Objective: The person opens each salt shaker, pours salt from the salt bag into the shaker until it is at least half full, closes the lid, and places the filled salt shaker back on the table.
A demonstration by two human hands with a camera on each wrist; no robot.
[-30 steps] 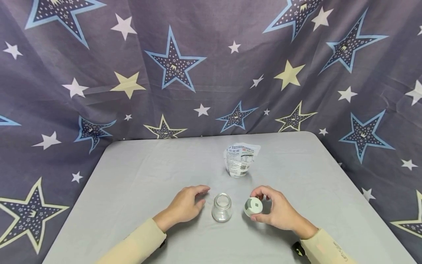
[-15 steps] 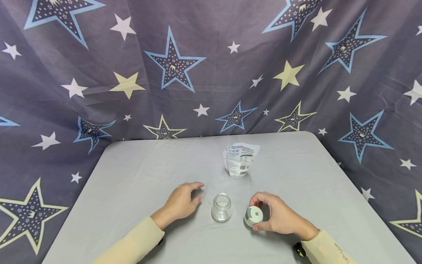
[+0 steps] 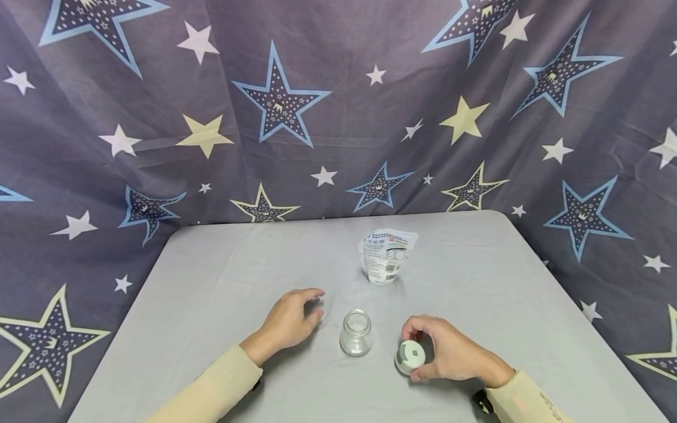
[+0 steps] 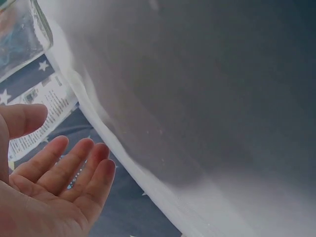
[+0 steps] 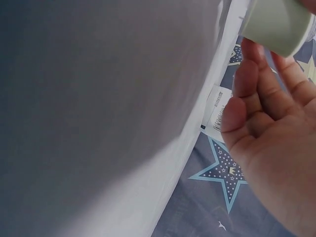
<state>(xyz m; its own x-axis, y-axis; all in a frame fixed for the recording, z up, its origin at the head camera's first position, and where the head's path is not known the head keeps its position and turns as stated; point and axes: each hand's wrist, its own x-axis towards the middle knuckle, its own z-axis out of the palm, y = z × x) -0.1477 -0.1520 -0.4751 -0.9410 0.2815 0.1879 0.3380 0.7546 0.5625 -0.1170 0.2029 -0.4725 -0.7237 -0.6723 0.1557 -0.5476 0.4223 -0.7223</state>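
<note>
Gripping the pale green lid (image 3: 410,356) by its sides, the right hand (image 3: 449,352) has its thumb on the near side and its index finger on the far side. This is well inside the right edge of the grey-covered tabletop (image 3: 238,264), whose far edge meets the star-printed curtain (image 3: 338,82). A bare strip of cloth lies between the lid and the clear glass jar (image 3: 356,335), and another between the jar and the left hand (image 3: 288,317); a wider stretch runs from the left forearm to the left edge. Beyond the jar, between it and the far edge, stands the white salt pouch (image 3: 386,257), apart from both hands.

The lid's patterned top, with grey-green patches, faces up and toward the head camera; whether its underside touches the cloth cannot be told. The jar stands upright, mouth up. Holding nothing, the left hand has its thumb spread from loosely bent fingers, its fingertips near the jar but not touching it.

Compared with a second ago, the right hand and lid have come nearer the person, and the left hand has drawn back from the jar. Jar and pouch have stayed put.
</note>
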